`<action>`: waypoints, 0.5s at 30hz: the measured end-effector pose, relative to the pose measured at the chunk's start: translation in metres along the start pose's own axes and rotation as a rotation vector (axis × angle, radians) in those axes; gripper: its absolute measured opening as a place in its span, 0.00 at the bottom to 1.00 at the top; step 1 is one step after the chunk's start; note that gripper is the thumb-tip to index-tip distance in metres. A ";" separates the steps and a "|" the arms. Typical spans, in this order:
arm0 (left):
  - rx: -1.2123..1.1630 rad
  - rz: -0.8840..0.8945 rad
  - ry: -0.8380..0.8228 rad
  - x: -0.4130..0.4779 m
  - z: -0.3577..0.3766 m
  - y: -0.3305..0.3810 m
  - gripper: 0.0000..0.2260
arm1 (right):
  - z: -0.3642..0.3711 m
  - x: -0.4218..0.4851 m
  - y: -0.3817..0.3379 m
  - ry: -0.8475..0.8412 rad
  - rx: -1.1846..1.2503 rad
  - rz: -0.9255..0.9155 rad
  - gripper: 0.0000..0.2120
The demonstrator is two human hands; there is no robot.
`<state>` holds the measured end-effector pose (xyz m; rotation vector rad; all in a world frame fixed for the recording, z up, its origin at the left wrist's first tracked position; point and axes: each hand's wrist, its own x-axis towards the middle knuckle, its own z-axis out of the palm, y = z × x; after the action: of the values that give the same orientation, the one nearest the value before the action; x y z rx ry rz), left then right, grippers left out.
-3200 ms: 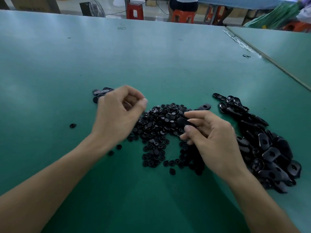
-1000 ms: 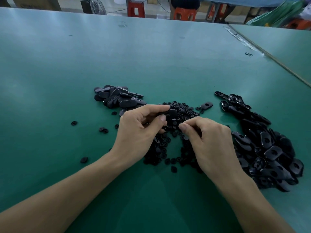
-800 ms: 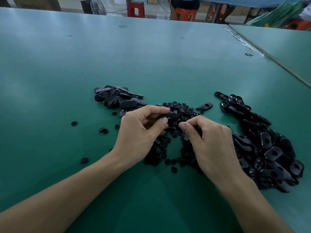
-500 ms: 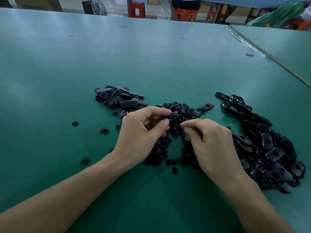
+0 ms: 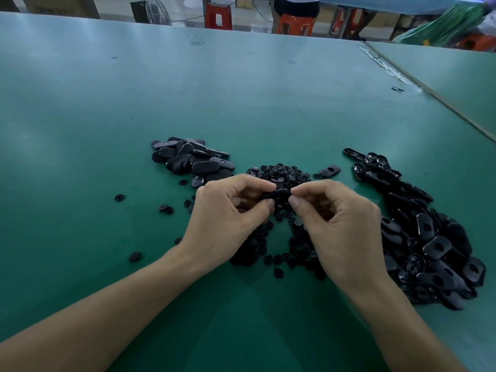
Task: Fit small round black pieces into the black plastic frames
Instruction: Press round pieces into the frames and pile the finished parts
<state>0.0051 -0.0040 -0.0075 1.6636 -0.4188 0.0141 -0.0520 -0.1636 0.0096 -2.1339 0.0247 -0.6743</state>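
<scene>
Frame [image 5: 276,196] pinched in your left hand [image 5: 228,218], steadied so your right hand [image 5: 341,226], pinching its end, can seat a piece.

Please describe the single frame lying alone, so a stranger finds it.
On the green table, find the middle heap of small round pieces. Just right of its far edge lies the lone frame, flat, outside the left pile and right pile.
</scene>
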 end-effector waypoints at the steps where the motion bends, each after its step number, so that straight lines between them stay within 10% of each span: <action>1: -0.001 0.001 -0.006 0.000 0.000 0.000 0.11 | 0.001 0.000 0.000 -0.013 0.021 0.015 0.08; 15: -0.022 0.044 -0.073 -0.002 -0.001 0.003 0.09 | 0.007 -0.004 -0.002 -0.058 0.198 0.129 0.09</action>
<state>0.0024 -0.0030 -0.0055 1.6367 -0.5091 -0.0187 -0.0525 -0.1558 0.0061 -1.9421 0.0607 -0.5173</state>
